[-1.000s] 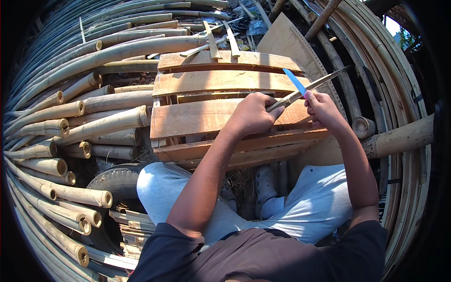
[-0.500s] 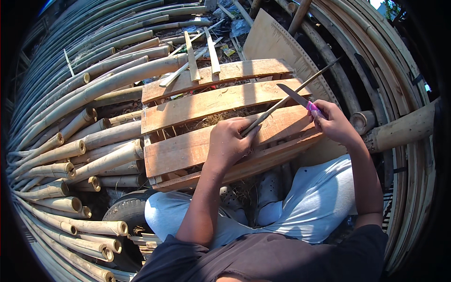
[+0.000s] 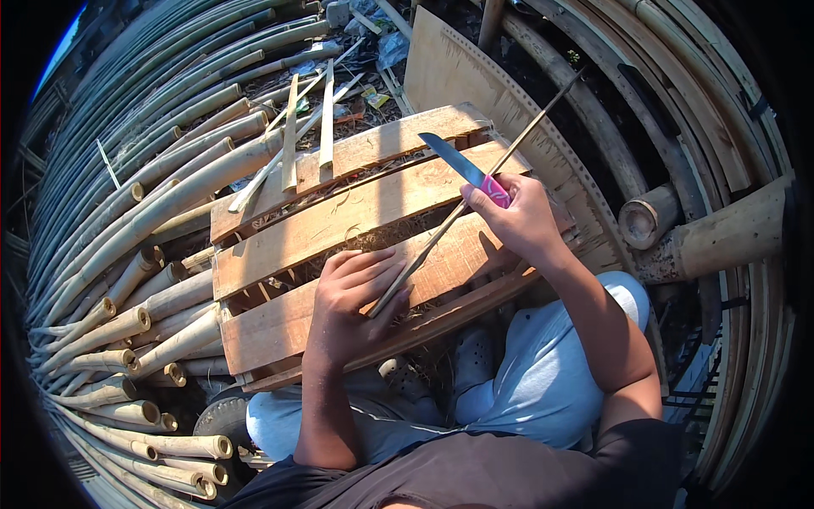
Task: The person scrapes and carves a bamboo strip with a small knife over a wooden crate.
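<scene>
My right hand (image 3: 517, 212) grips a knife (image 3: 454, 159) by its pink-patterned handle, the blade pointing up and left. Its thumb lies against a long thin wooden stick (image 3: 443, 227), which slants from lower left to upper right and passes under the knife. Around the stick's lower end, my left hand (image 3: 352, 297) holds it loosely between thumb and fairly straight fingers. Both hands are above a slatted wooden crate (image 3: 339, 233) in front of my knees. Fine shavings lie on and between its slats.
Stacked bamboo poles (image 3: 182, 305) crowd the left side, their cut ends facing the crate. Flat wooden strips (image 3: 327, 114) lean on the crate's far edge. Behind it stands a plywood sheet (image 3: 458, 68). More poles (image 3: 721, 229) and long slats line the right.
My left hand has moved down and left along the stick, and its fingers have straightened from a tight grip. My right hand has brought the knife left, against the stick. The view has shifted.
</scene>
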The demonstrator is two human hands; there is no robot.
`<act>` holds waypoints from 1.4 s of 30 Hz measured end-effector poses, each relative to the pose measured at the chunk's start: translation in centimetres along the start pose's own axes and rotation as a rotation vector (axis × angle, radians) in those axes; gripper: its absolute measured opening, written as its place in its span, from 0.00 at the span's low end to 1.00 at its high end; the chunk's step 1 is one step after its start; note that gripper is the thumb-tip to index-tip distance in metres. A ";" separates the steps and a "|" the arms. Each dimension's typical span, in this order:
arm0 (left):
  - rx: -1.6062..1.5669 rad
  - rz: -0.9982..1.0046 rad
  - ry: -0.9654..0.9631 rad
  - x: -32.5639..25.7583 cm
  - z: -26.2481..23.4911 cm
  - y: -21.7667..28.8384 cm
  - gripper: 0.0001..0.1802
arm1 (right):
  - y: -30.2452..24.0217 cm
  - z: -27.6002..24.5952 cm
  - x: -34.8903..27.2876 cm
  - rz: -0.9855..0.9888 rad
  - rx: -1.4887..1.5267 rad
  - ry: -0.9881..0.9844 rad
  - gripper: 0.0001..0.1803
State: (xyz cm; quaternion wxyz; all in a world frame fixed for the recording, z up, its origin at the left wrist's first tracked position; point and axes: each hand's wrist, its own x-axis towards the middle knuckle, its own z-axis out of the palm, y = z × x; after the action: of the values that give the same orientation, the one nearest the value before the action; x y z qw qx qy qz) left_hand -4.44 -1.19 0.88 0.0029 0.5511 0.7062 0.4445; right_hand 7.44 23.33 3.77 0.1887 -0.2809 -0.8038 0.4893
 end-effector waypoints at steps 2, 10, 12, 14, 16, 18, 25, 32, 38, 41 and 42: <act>-0.031 0.011 -0.082 0.0 -0.1 -0.1 0.16 | 0.2 -0.1 0.0 -0.026 0.018 0.016 0.20; 0.159 -0.097 -0.146 -0.9 2.0 0.0 0.18 | -0.4 -0.1 -0.5 -0.081 -0.325 0.192 0.22; 0.143 -0.122 -0.150 -1.2 2.0 -0.5 0.18 | -1.3 -0.7 -0.9 -0.005 -0.358 -0.073 0.22; 0.132 -0.099 -0.184 -1.2 1.9 -0.5 0.17 | -2.9 -0.4 -1.6 0.045 -0.452 -0.100 0.21; 0.148 -0.089 -0.181 -1.2 2.0 -0.3 0.17 | -3.5 0.1 -2.0 0.107 -0.339 0.042 0.20; 0.123 -0.098 -0.172 -1.2 2.0 -0.4 0.17 | -2.8 2.5 -4.2 -0.110 -0.354 -0.139 0.19; 0.091 -0.071 -0.127 -1.4 1.7 -0.6 0.14 | -2.9 3.0 -4.5 -0.107 -0.318 -0.041 0.17; -0.062 -0.119 -0.129 -1.0 1.2 -0.8 0.15 | -3.4 2.2 -3.4 0.073 -0.324 0.039 0.17; -0.194 -0.163 -0.162 -1.2 0.8 -1.2 0.13 | -3.4 2.8 -3.2 0.006 -0.284 -0.009 0.19; -0.302 -0.229 -0.196 -1.3 0.8 -1.3 0.14 | -2.1 3.8 -3.8 -0.113 -0.306 0.033 0.19; -0.309 -0.228 -0.194 -1.1 0.9 -1.6 0.14 | -1.7 4.8 -4.6 -0.249 -0.300 -0.016 0.20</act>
State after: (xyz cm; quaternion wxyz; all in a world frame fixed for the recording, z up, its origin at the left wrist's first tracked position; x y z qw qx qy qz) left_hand -4.77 -1.53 -1.19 0.2053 0.5009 0.6838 0.4892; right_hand 7.72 16.54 3.01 0.1974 -0.2003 -0.8979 0.3388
